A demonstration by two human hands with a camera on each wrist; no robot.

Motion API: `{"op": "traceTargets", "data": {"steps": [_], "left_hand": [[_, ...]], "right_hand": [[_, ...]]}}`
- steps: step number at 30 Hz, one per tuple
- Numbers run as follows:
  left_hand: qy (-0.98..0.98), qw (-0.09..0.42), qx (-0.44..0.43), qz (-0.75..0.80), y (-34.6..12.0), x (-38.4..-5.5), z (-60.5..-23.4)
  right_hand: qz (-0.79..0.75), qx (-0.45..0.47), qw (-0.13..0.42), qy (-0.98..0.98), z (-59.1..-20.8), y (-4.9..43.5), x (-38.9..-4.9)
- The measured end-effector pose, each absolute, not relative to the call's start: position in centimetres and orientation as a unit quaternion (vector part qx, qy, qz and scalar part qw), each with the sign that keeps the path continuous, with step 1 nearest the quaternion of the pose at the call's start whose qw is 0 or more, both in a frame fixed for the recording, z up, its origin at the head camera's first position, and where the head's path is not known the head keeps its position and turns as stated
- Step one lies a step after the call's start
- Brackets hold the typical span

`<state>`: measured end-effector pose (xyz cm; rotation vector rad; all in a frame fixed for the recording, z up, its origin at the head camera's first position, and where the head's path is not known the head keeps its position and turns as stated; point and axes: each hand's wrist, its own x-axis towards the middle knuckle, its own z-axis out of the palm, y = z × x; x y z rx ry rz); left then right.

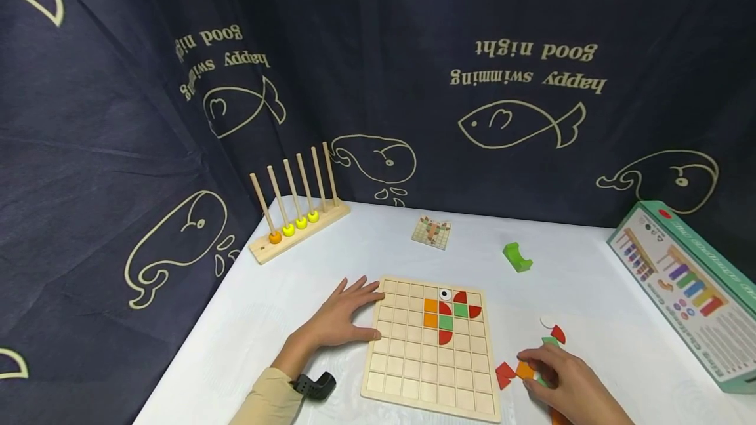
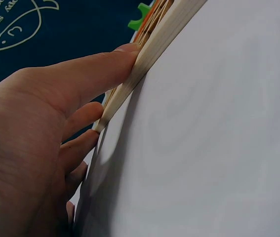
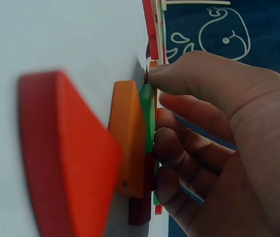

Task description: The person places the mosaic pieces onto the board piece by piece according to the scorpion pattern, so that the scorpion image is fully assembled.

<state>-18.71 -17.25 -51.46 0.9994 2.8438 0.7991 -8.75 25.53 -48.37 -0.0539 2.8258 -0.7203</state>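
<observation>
A square wooden grid board (image 1: 407, 366) lies on the white table. Orange and green squares, red quarter-circles and a white tile with a black dot (image 1: 445, 294) sit in its upper middle and right cells. My left hand (image 1: 331, 320) rests along the board's left edge with fingers spread; in the left wrist view the thumb (image 2: 105, 69) touches the rim. To the right of the board, my right hand (image 1: 569, 379) pinches an orange square tile (image 1: 525, 370) between thumb and index finger. Red tiles (image 1: 504, 374) lie beside it, and green pieces are partly hidden under the hand.
A pattern card (image 1: 432, 232) and a green arch-shaped block (image 1: 517, 258) lie behind the board. A wooden peg stand (image 1: 301, 231) with beads is at back left. A game box (image 1: 685, 294) stands at the right. A dark fabric curtain (image 1: 378, 84) hangs behind the table.
</observation>
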Motion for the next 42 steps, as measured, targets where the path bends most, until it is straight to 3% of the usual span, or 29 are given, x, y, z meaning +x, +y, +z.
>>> {"op": "traceTargets", "data": {"steps": [27,42], "left_hand": [[0.914,0.013,0.321,0.249,-17.3,-18.8,-51.4],[0.914,0.017,0.318,0.252,-17.3,-18.6,-51.3]], "right_hand": [[-0.227,-0.018,0.128,0.965,-47.5,24.9,-9.8],[-0.238,-0.102,0.033,0.965,-47.0,23.0,-10.4]]}}
